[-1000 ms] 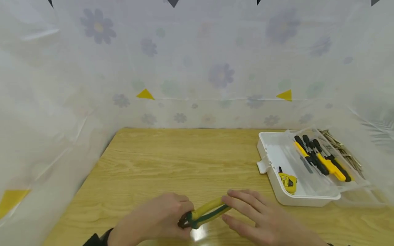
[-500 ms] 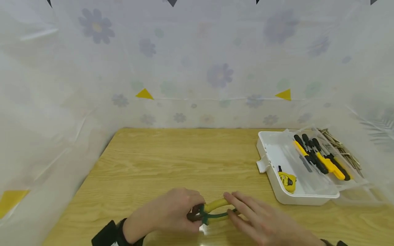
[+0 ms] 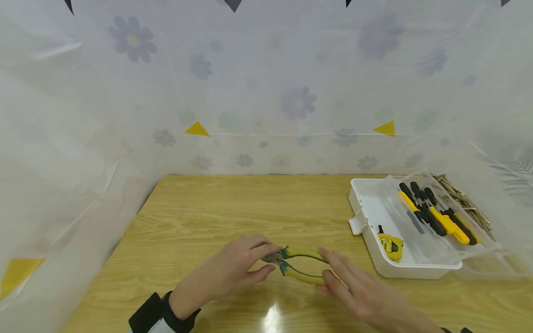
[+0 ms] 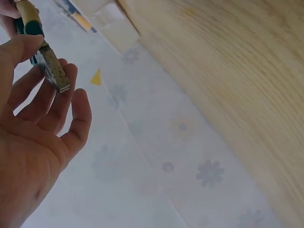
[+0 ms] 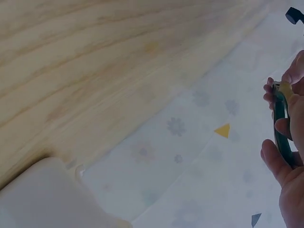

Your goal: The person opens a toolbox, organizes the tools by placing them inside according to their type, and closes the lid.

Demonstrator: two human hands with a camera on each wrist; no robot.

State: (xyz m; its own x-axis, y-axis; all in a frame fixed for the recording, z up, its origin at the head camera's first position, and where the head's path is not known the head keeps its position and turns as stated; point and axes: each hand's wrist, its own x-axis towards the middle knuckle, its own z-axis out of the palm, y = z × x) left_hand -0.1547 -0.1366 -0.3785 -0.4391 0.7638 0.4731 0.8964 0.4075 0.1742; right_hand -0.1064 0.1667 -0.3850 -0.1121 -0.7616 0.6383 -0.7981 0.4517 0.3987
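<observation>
A pair of pliers [image 3: 303, 276] with yellow and green handles is held between both hands over the wooden table, its handles spread apart. My left hand [image 3: 237, 261] pinches the metal head. In the left wrist view, the thumb lies near the pivot of the pliers [image 4: 56, 70], with fingers behind the blunt metal nose. My right hand [image 3: 358, 289] holds the ends of the handles, fingers on the upper one and around the lower one. At the edge of the right wrist view, a green handle of the pliers [image 5: 280, 118] shows beside that hand's fingers.
To the right stands an open white toolbox [image 3: 376, 252] holding a yellow tape measure [image 3: 390, 246]. Its clear lid holds black and yellow screwdrivers [image 3: 447, 224] and several long brass-coloured screws or bolts [image 3: 466, 201]. A flower-patterned sheet [image 3: 266, 92] encloses the table's back and sides.
Both hands have raised the pliers away from the person and turned them, so the handles now show wider apart. The left hand has shifted right; more of the metal head is visible.
</observation>
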